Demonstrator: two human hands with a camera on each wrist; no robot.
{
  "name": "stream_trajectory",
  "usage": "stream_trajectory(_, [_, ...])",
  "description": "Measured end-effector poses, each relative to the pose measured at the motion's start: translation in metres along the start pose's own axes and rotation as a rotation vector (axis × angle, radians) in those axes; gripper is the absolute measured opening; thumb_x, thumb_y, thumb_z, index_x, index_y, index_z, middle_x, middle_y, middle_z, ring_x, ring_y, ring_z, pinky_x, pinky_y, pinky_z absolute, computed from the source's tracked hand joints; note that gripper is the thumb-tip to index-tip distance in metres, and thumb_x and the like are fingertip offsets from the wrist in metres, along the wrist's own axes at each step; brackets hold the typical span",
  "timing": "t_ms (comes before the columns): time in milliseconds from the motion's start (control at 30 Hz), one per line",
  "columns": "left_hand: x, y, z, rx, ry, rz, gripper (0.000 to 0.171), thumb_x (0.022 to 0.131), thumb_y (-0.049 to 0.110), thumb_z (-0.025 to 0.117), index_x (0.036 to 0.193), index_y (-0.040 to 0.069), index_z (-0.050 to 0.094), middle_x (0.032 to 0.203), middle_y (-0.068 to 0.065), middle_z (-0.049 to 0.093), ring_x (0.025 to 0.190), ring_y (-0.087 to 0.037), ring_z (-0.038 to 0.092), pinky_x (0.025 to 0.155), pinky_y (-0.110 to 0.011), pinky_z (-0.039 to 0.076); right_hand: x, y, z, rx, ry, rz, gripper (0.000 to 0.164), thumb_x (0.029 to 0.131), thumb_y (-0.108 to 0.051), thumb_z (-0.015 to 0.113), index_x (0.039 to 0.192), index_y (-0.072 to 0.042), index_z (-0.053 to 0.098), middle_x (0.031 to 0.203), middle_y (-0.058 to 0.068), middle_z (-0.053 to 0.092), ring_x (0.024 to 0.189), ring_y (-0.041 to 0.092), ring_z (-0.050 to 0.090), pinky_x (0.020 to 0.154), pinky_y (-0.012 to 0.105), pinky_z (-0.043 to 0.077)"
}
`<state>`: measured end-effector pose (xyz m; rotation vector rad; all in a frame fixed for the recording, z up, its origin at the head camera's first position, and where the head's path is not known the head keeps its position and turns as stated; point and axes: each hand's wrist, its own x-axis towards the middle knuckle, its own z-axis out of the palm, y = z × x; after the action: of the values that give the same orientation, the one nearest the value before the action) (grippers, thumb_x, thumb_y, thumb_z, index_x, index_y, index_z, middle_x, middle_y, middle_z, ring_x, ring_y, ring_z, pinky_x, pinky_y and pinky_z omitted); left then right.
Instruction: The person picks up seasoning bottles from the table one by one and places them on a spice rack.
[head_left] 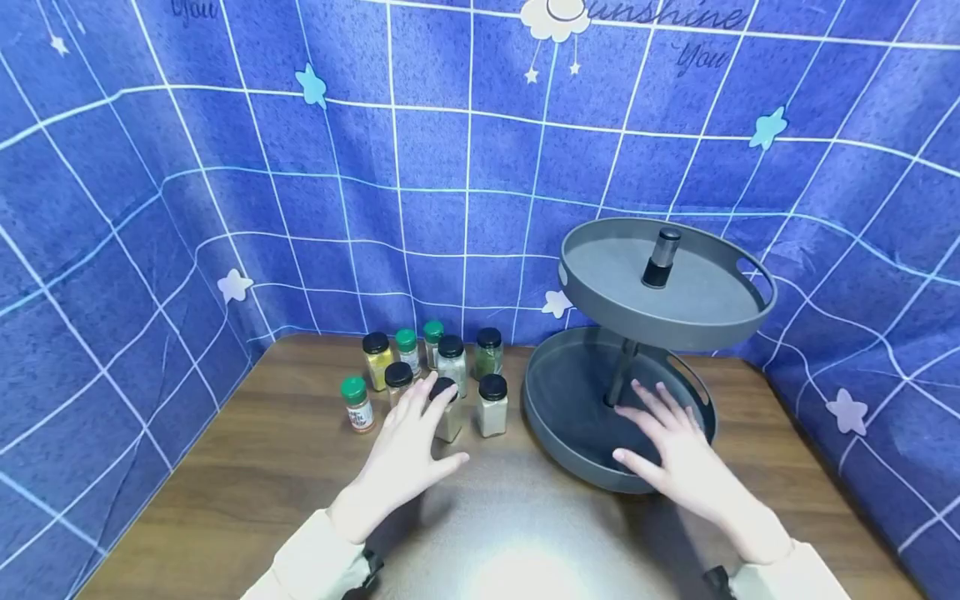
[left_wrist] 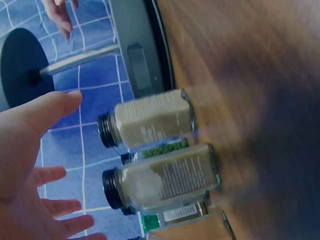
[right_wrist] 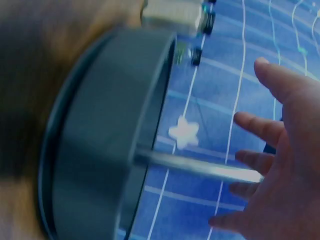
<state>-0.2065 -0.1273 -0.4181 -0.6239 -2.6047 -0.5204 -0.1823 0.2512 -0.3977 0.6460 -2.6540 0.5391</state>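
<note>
My left hand point(head_left: 405, 454) hovers with spread fingers over a group of spice jars, holding nothing. Nearest to it is a black-capped jar of beige powder point(head_left: 449, 423), partly covered by the fingers in the head view. Beside that one stands another black-capped jar of pale powder point(head_left: 492, 413). In the left wrist view both jars show printed labels, the closer jar point(left_wrist: 165, 177) lying below the thumb. My right hand point(head_left: 686, 462), fingers also spread, is over the front right of the lower tier point(head_left: 558, 450) of a grey two-tier turntable tray. Nothing is in its grasp.
A green-capped jar point(head_left: 358, 410) stands leftmost; a yellow-filled jar point(head_left: 378, 364), a green herb jar point(head_left: 488, 357) and several others cluster behind. The upper tier point(head_left: 637, 312) overhangs the lower on a central pole point(head_left: 623, 375). A blue gridded curtain point(head_left: 435, 208) surrounds the wooden table point(head_left: 247, 467).
</note>
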Motion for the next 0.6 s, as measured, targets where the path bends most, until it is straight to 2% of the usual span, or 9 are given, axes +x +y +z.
stream_trajectory(200, [0.013,-0.013,0.003,-0.069,0.005,-0.038,0.087,0.071,0.043,0.078,0.142,0.012,0.038,0.145,-0.017,0.038,0.131,-0.035,0.039,0.105,-0.055,0.033,0.01,0.037,-0.017,0.037,0.02,-0.017,0.057,0.082,-0.034,0.072,0.129,-0.008,0.054,0.143,0.02,0.041,0.13,0.045,0.035,0.099,0.061,0.032])
stream_trajectory(400, [0.022,-0.024,0.014,-0.183,-0.015,-0.118,0.088,0.07,0.035,0.081,0.142,0.008,0.037,0.141,-0.016,0.042,0.129,-0.033,0.042,0.105,-0.049,0.036,0.012,0.077,-0.026,0.062,0.025,0.019,0.06,0.079,-0.029,0.075,0.13,-0.006,0.053,0.138,0.022,0.047,0.123,0.044,0.042,0.092,0.059,0.037])
stream_trajectory(500, [0.024,-0.027,0.018,-0.255,-0.004,-0.152,0.088,0.069,0.032,0.082,0.142,0.007,0.037,0.14,-0.016,0.043,0.129,-0.033,0.042,0.105,-0.049,0.037,0.011,0.094,-0.028,0.083,0.013,0.053,0.063,0.079,-0.028,0.076,0.131,-0.005,0.051,0.137,0.021,0.047,0.118,0.039,0.046,0.089,0.049,0.039])
stream_trajectory(567, [0.026,-0.028,0.021,-0.302,0.016,-0.167,0.088,0.068,0.029,0.083,0.141,0.006,0.039,0.14,-0.018,0.044,0.128,-0.034,0.043,0.105,-0.05,0.037,0.011,0.103,-0.028,0.111,-0.01,0.086,0.066,0.08,-0.029,0.075,0.135,-0.003,0.048,0.139,0.021,0.044,0.119,0.038,0.045,0.092,0.039,0.038])
stream_trajectory(600, [0.027,-0.03,0.022,-0.321,0.025,-0.178,0.087,0.068,0.028,0.083,0.14,0.006,0.04,0.139,-0.018,0.045,0.127,-0.034,0.044,0.104,-0.05,0.037,0.01,0.107,-0.028,0.128,-0.024,0.109,0.068,0.081,-0.029,0.074,0.137,-0.003,0.046,0.141,0.021,0.043,0.12,0.039,0.045,0.092,0.038,0.037])
